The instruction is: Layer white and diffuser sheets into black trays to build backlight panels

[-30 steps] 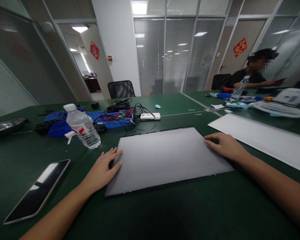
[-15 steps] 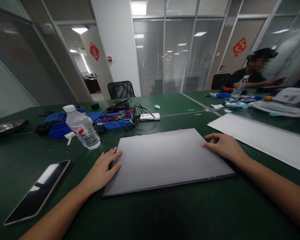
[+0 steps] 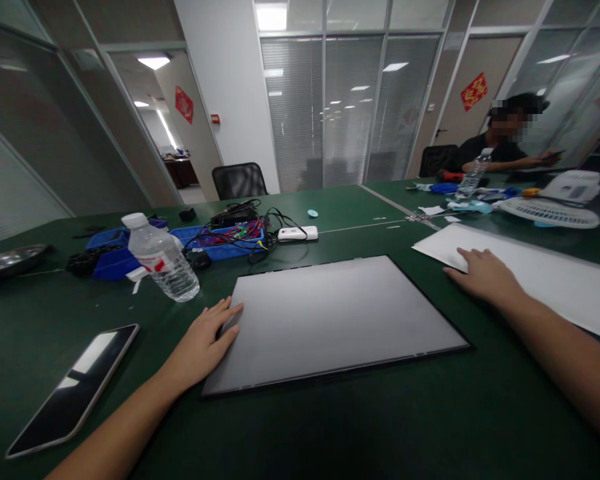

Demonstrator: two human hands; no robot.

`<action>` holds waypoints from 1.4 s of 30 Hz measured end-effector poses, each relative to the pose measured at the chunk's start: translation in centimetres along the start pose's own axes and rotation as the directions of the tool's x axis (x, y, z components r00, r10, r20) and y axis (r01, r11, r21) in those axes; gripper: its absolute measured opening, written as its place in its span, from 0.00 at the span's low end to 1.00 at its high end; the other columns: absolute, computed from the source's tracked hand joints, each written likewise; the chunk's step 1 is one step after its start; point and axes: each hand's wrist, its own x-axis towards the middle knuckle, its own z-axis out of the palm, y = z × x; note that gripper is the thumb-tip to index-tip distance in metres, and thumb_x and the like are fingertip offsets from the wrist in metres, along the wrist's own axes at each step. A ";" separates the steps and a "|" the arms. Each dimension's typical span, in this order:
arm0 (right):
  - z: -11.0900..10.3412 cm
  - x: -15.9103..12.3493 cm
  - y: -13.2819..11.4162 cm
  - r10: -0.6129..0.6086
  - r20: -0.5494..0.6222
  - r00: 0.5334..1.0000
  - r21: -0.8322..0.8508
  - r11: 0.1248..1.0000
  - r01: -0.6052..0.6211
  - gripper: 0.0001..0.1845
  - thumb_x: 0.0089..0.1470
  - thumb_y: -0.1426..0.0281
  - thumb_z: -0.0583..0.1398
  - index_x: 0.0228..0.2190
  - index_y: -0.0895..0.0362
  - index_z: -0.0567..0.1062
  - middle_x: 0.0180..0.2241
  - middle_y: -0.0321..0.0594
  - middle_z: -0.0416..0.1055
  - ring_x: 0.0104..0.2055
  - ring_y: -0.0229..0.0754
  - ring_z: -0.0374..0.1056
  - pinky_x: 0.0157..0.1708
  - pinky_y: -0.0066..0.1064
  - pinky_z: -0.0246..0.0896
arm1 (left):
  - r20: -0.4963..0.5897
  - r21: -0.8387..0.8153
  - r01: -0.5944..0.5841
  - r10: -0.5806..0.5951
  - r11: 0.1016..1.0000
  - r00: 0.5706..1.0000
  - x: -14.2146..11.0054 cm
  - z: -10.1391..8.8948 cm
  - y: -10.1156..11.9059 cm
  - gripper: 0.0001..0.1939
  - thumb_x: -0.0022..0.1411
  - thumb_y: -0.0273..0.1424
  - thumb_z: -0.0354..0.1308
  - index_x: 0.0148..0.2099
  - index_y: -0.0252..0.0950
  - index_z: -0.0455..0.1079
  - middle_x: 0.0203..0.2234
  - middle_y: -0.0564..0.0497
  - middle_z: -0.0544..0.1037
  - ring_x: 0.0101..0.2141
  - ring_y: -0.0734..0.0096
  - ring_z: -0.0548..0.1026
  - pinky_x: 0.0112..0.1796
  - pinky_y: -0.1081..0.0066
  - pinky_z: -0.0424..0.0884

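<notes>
A flat grey panel with a thin black frame point(image 3: 330, 327) lies on the green table in front of me. My left hand point(image 3: 205, 343) rests on its left edge, fingers stretched and spread over the border. To the right of the panel, my right hand point(image 3: 485, 277) reaches over the near left end of a white sheet point(image 3: 560, 273). Its thumb and index finger are apart and nothing shows between them. Whether the fingertips touch the sheet I cannot tell.
A water bottle point(image 3: 163, 260) stands behind my left hand, and a phone point(image 3: 75, 390) lies at the left. Blue trays with tangled wires point(image 3: 230, 240) and a white power strip point(image 3: 298, 233) are farther back. A white fan point(image 3: 550, 210) lies far right, near a seated person point(image 3: 510, 143).
My right hand has left the panel's right edge and moved right to the white sheet. My left hand stays on the panel's left edge.
</notes>
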 end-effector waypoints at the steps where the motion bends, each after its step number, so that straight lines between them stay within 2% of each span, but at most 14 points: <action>1: 0.3 0.1 0.0 0.013 0.060 0.998 0.007 1.000 -0.013 0.40 0.70 0.50 0.49 0.68 0.67 0.66 0.66 0.68 0.65 0.66 0.66 0.62 0.61 0.53 0.61 | 0.002 -0.001 0.003 -0.003 1.000 1.000 0.0 0.0 0.0 0.33 0.72 0.48 0.48 0.70 0.36 0.69 0.72 0.37 0.64 0.72 0.47 0.60 0.70 0.40 0.53; 3: 0.6 0.0 -0.4 0.019 0.129 0.991 0.021 1.000 -0.021 0.38 0.71 0.50 0.46 0.66 0.64 0.69 0.64 0.65 0.68 0.62 0.65 0.67 0.56 0.54 0.65 | 0.002 -0.005 0.006 -0.006 1.000 1.000 0.0 0.0 0.1 0.34 0.72 0.49 0.48 0.70 0.36 0.70 0.72 0.37 0.65 0.72 0.47 0.60 0.70 0.41 0.53; 8: -0.5 -0.6 -1.4 -0.028 0.123 0.992 0.029 0.999 0.024 0.33 0.70 0.54 0.47 0.61 0.60 0.75 0.58 0.61 0.74 0.55 0.63 0.72 0.50 0.50 0.67 | -0.003 -0.034 0.004 -0.004 0.999 1.000 -0.1 -0.2 0.6 0.36 0.74 0.54 0.44 0.71 0.39 0.68 0.72 0.38 0.65 0.72 0.49 0.60 0.70 0.41 0.53; 13: -1.9 -1.2 -2.0 -0.079 0.114 0.990 0.052 0.996 0.074 0.29 0.69 0.59 0.49 0.58 0.58 0.79 0.57 0.60 0.75 0.54 0.61 0.73 0.50 0.47 0.66 | -0.017 -0.017 0.001 -0.001 1.000 1.000 -0.1 0.0 0.5 0.36 0.71 0.56 0.50 0.70 0.42 0.70 0.72 0.40 0.65 0.72 0.45 0.60 0.69 0.38 0.54; 16: -2.0 -1.4 -2.4 -0.057 0.098 0.994 0.055 0.997 0.051 0.34 0.69 0.51 0.49 0.60 0.59 0.77 0.58 0.60 0.75 0.54 0.63 0.72 0.49 0.48 0.67 | 0.000 -0.001 0.005 -0.005 1.000 1.000 -0.1 0.0 0.5 0.34 0.70 0.56 0.51 0.69 0.44 0.72 0.72 0.42 0.66 0.72 0.43 0.60 0.69 0.38 0.55; 19: -1.4 -1.3 -2.8 -0.039 0.013 0.999 -0.003 0.999 0.039 0.44 0.66 0.41 0.49 0.65 0.61 0.71 0.67 0.63 0.65 0.64 0.68 0.65 0.56 0.55 0.64 | 0.007 0.003 0.004 -0.004 1.000 1.000 0.0 -0.3 0.7 0.31 0.70 0.55 0.52 0.67 0.48 0.74 0.71 0.44 0.68 0.71 0.42 0.62 0.69 0.37 0.56; 21: -1.0 -1.2 -3.0 -0.032 -0.019 0.999 -0.028 0.999 0.031 0.48 0.65 0.39 0.48 0.68 0.63 0.66 0.70 0.66 0.59 0.69 0.70 0.59 0.61 0.61 0.59 | 0.004 0.001 0.005 -0.005 1.000 1.000 0.0 -0.4 0.9 0.31 0.70 0.54 0.52 0.66 0.48 0.75 0.70 0.45 0.69 0.71 0.42 0.62 0.68 0.37 0.57; 22: -0.9 -1.2 -3.0 -0.021 -0.002 1.000 -0.020 1.000 0.021 0.49 0.66 0.39 0.47 0.69 0.64 0.65 0.70 0.67 0.59 0.69 0.70 0.59 0.62 0.62 0.58 | 0.005 0.001 0.006 -0.006 1.000 1.000 0.0 -0.5 1.0 0.30 0.70 0.54 0.52 0.66 0.48 0.75 0.70 0.45 0.69 0.71 0.41 0.63 0.68 0.36 0.58; 24: -0.8 -1.2 -3.0 0.011 0.065 0.998 0.017 1.000 -0.012 0.47 0.67 0.40 0.46 0.69 0.63 0.64 0.67 0.66 0.64 0.65 0.69 0.64 0.58 0.59 0.63 | 0.011 -0.001 0.004 -0.004 1.000 1.000 0.0 -0.6 1.1 0.30 0.70 0.54 0.52 0.66 0.47 0.75 0.70 0.45 0.69 0.71 0.41 0.63 0.68 0.36 0.58; 28: -1.3 -1.3 -2.7 -0.010 0.144 0.990 0.042 0.999 0.004 0.37 0.70 0.49 0.46 0.64 0.60 0.73 0.60 0.63 0.73 0.55 0.66 0.72 0.47 0.51 0.68 | 0.019 -0.003 0.009 -0.009 1.000 1.000 0.0 -0.7 1.2 0.31 0.69 0.54 0.52 0.66 0.47 0.75 0.70 0.44 0.69 0.71 0.41 0.62 0.68 0.37 0.58; 32: -1.4 -1.1 -2.5 -0.049 0.140 0.989 0.061 0.997 0.040 0.33 0.71 0.56 0.45 0.60 0.61 0.77 0.60 0.61 0.73 0.55 0.62 0.73 0.50 0.49 0.67 | 0.021 0.005 0.012 -0.012 1.000 1.000 0.0 -0.7 1.2 0.31 0.69 0.53 0.52 0.66 0.47 0.75 0.70 0.44 0.69 0.71 0.41 0.62 0.68 0.35 0.58; 38: -0.9 -0.9 -2.7 -0.013 0.113 0.994 0.074 0.997 0.005 0.46 0.66 0.38 0.45 0.62 0.61 0.74 0.64 0.63 0.68 0.60 0.67 0.69 0.53 0.54 0.67 | 0.018 0.012 0.010 -0.010 1.000 1.000 -0.1 -0.7 1.3 0.30 0.69 0.53 0.52 0.66 0.48 0.75 0.70 0.44 0.70 0.71 0.40 0.62 0.68 0.35 0.57; 42: -1.2 -1.0 -2.8 -0.001 0.132 0.991 0.059 0.998 -0.007 0.45 0.66 0.39 0.45 0.62 0.59 0.74 0.64 0.62 0.68 0.59 0.65 0.69 0.51 0.51 0.68 | 0.021 0.008 0.013 -0.013 1.000 1.000 -0.1 -0.7 1.3 0.31 0.69 0.56 0.51 0.66 0.49 0.75 0.69 0.44 0.71 0.71 0.40 0.62 0.68 0.36 0.57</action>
